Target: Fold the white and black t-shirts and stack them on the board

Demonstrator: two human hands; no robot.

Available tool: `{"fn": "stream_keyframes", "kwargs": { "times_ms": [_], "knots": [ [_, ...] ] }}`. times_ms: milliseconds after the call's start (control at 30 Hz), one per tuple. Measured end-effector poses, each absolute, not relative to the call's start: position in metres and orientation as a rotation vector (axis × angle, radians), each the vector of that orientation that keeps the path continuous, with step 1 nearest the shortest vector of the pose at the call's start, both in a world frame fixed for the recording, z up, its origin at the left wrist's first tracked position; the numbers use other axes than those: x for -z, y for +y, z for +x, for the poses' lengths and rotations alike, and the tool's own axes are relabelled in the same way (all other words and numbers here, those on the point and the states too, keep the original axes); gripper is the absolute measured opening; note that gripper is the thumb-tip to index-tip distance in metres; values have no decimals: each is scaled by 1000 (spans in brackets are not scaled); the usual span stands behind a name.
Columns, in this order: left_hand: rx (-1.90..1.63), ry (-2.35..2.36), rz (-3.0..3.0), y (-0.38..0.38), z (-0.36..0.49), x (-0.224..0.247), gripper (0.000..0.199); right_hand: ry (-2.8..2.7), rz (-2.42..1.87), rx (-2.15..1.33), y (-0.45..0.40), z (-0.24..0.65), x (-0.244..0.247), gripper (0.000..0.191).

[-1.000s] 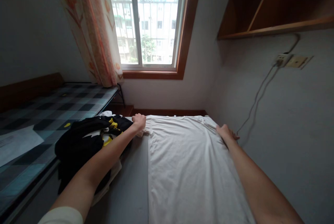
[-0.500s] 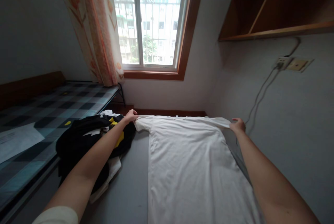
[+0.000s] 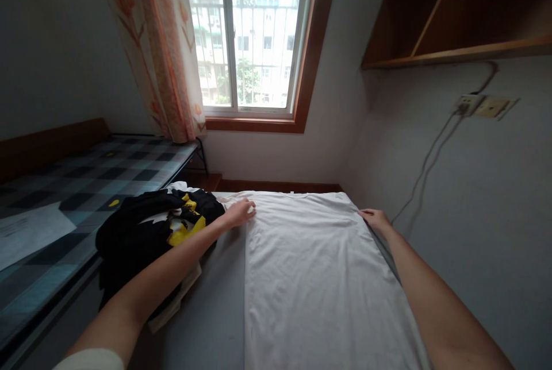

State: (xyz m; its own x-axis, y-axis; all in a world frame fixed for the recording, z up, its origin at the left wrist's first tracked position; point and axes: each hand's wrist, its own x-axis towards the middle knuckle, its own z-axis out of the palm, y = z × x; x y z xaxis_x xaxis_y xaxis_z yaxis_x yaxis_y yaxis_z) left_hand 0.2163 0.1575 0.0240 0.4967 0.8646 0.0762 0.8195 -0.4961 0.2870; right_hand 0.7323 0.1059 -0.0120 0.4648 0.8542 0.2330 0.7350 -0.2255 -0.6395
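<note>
A white T-shirt (image 3: 306,278) lies spread on a grey surface (image 3: 202,312), its shoulders at the far end. Over its upper left edge, by the sleeve, is my left hand (image 3: 240,213), fingers loosely bent and apart. My right hand (image 3: 376,219) pinches the shirt's upper right edge. The right sleeve no longer sticks out to the side; where it lies cannot be seen. Left of the shirt sits a heap of black clothes (image 3: 133,238) with yellow and white parts, partly behind my left forearm.
On the left is a bed with a checked cover (image 3: 142,157) and a paper sheet (image 3: 34,232) on it. A curtain (image 3: 159,48) hangs beside the window (image 3: 263,37). Upper right, a wooden shelf (image 3: 457,51) is above a wall socket (image 3: 468,104) with a hanging cable.
Both hands have moved inward from the sleeve ends to the shirt's upper side edges. My left hand has let go of the sleeve end, and the right sleeve has gone from the side.
</note>
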Motion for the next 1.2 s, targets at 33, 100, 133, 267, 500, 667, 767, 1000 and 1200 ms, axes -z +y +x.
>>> {"fn": "stream_keyframes", "kwargs": {
  "times_ms": [33, 100, 133, 267, 500, 667, 767, 1000, 1200],
  "knots": [
    [-308, 1420, 2568, 149, 223, -15, 33, -1298, -2056, -185, 107, 729, 9, 22],
    [-300, 1431, 2631, 133, 232, 1, 49, -1215, -2191, -66, 108, 723, 0, 21],
    [-296, 1442, 2651, 128, 234, 7, 56, -1174, -2245, 19, 108, 721, -5, 23],
    [-263, 1414, 2690, 118, 232, 15, 68, -1083, -2378, 190, 105, 712, -23, 34],
    [-362, 1503, 2822, 91, 240, -2, 47, -1521, -2335, 315, 98, 677, -13, 41],
    [-280, 1775, 2620, 74, 239, 2, 67, -2002, -2054, 311, 82, 618, 13, 49],
    [-226, 1795, 2545, 78, 233, 8, 75, -2104, -2112, 138, 68, 594, 28, 58],
    [-218, 1715, 2529, 101, 230, 10, 74, -2097, -2225, 12, 63, 595, 31, 64],
    [-168, 1762, 2449, 132, 220, -1, 70, -2058, -2255, -13, 90, 585, 24, 65]
  ]
}}
